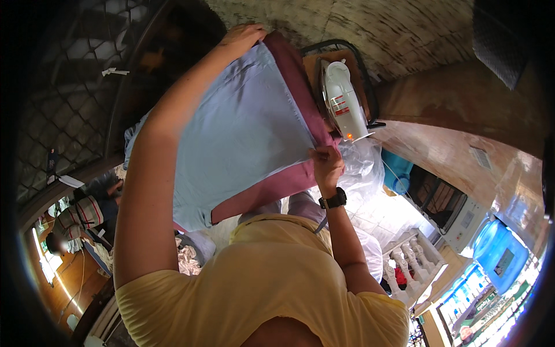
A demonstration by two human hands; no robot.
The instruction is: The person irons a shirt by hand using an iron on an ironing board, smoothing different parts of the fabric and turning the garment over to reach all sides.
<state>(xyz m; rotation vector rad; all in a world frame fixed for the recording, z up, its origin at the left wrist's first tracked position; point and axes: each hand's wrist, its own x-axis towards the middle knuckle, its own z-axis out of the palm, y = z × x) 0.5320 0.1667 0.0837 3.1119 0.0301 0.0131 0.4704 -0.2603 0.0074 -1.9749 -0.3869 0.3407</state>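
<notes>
A light blue cloth garment lies spread over a maroon-covered ironing board. At the board's far end, my left hand grips the garment's upper corner, fingers closed. Nearer to me, my right hand, with a dark watch on the wrist, pinches the garment's right corner. The edge between both hands runs nearly straight. Just right of the board, a white iron with a small orange light lit rests on a brown pad in a dark-framed stand.
Clear plastic wrapping hangs near my right hand. A dark metal lattice stands at left, a rough wall beyond. Blue water containers and a white baluster rail are at right. Another person is at far left.
</notes>
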